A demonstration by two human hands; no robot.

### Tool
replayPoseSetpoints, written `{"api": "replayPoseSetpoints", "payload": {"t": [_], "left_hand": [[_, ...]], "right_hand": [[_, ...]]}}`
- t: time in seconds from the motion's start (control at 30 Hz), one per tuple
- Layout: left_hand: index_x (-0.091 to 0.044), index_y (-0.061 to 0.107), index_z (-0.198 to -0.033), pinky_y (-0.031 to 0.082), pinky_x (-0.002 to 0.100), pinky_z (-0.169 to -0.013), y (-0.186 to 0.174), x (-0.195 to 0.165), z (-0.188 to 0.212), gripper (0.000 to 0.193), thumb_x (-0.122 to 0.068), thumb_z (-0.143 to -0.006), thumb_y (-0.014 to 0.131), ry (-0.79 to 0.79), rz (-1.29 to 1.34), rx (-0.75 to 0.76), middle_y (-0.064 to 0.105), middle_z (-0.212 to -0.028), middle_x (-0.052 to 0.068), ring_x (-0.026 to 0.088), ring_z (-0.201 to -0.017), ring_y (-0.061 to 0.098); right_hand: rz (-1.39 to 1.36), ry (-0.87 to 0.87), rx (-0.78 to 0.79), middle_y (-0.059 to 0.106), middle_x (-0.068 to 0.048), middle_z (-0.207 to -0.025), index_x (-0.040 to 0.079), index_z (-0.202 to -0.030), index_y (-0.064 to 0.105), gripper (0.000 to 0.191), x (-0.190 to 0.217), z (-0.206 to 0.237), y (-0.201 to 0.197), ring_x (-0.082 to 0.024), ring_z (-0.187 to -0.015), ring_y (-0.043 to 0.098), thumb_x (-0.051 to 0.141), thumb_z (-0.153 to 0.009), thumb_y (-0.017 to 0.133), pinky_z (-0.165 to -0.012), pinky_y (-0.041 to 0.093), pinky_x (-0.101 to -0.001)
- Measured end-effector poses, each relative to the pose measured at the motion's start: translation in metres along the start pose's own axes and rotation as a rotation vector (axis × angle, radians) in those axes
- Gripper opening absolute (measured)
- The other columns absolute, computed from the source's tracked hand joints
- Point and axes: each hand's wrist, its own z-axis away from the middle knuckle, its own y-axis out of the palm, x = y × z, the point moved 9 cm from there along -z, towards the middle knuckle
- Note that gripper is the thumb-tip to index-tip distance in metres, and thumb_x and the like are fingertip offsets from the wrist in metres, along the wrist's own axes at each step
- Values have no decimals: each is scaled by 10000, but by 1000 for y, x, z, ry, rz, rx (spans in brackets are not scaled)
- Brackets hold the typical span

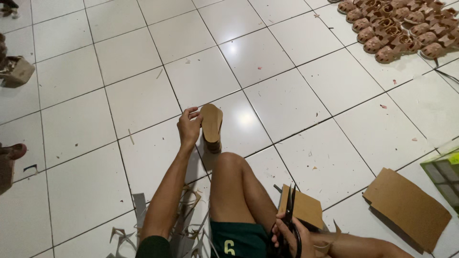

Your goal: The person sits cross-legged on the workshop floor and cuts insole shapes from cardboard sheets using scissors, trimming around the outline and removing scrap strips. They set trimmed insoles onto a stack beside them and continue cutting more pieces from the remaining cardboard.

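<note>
White floor tiles [267, 48] spread around; the left hand [189, 128] grips a stack of tan sole cutouts [212, 127] standing on the floor, while the right hand [292, 238] closes around black scissors [289, 224] beside a cardboard piece [306, 208].

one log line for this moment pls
left hand: on sole stack | right hand: holds scissors, cardboard | floor: tile

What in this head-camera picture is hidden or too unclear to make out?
- Stack of brown soles: the left hand covers its left edge, so the count is unclear.
- Right hand and black scissors: cut off by the bottom edge; the handles are hidden.
- Cardboard piece: its lower part lies behind the scissors.
- Pile of sandals: cut by the top and right edges, details too small.
- Green thing: cut off at the right edge.
</note>
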Motion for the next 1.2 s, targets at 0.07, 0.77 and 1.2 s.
{"api": "replayPoseSetpoints", "payload": {"t": [0.07, 0.77, 1.2], "left_hand": [[5, 641, -1256, 618, 311, -810, 5, 0, -7, 366, -133, -929, 732, 50, -31, 0, 762, -1150, 158, 213, -980, 760], [-10, 706, -1171, 617, 413, -835, 129, -31, 141, 255, -125, -944, 690, 589, -156, 610, 764, -1088, 193, 323, -988, 749], [105, 521, -1288, 620, 383, -777, 241, 38, 257, 817, -408, -781, 904, 1, -705, 1053, 732, -977, 195, 313, -905, 765]], "right_hand": [[8, -24, 25, 665, -168, -745, -5, -1143, 601, 293, 5, -4, 5, -226, -593, 663, 166, -917, 676, -511, 520, -342], [-47, -61, -24, 579, -56, -639, 8, -1081, 670, 253, 2, 18, 0, -98, -427, 473, 219, -947, 703, -407, 364, -246], [-290, -116, -154, 602, -39, -655, 14, -1086, 656, 250, -40, 85, -58, -85, -467, 517, 224, -955, 693, -432, 388, -227]]}}
